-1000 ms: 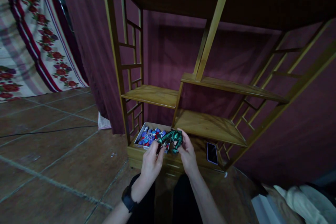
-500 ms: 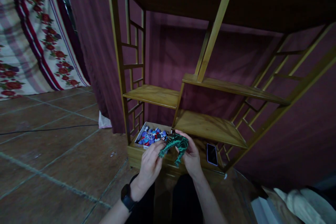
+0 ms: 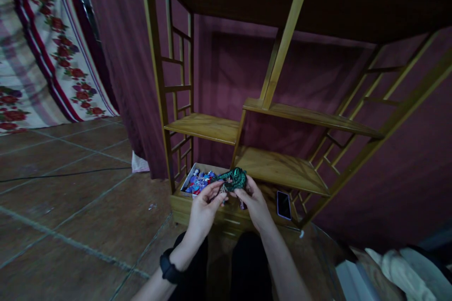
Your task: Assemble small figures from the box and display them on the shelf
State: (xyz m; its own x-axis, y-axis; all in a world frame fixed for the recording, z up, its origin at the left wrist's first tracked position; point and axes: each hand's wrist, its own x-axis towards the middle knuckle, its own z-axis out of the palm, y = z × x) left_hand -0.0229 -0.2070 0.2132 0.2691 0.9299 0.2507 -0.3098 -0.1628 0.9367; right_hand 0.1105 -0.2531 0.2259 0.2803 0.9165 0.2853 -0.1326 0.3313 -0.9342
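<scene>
A green toy dinosaur (image 3: 233,178) is pinched between both my hands in front of a wooden shelf unit (image 3: 282,169). My left hand (image 3: 204,209), a dark watch on its wrist, grips the toy's left end with closed fingers. My right hand (image 3: 254,204) holds its right side from below, fingers curled round it. Just behind the toy, a white box (image 3: 190,176) full of several small blue and red toys sits on the bottom ledge of the shelf unit.
A phone (image 3: 283,205) lies on the bottom ledge to the right of my hands. Dark red curtains hang behind the shelves, a floral cloth (image 3: 42,56) at the far left. A black cable (image 3: 63,175) crosses the tiled floor. Pale fabric (image 3: 406,268) lies at lower right.
The toy dinosaur has been turned and raised slightly between my hands, from lying stretched sideways to bunched up nearer the shelf. Both hands kept hold of it.
</scene>
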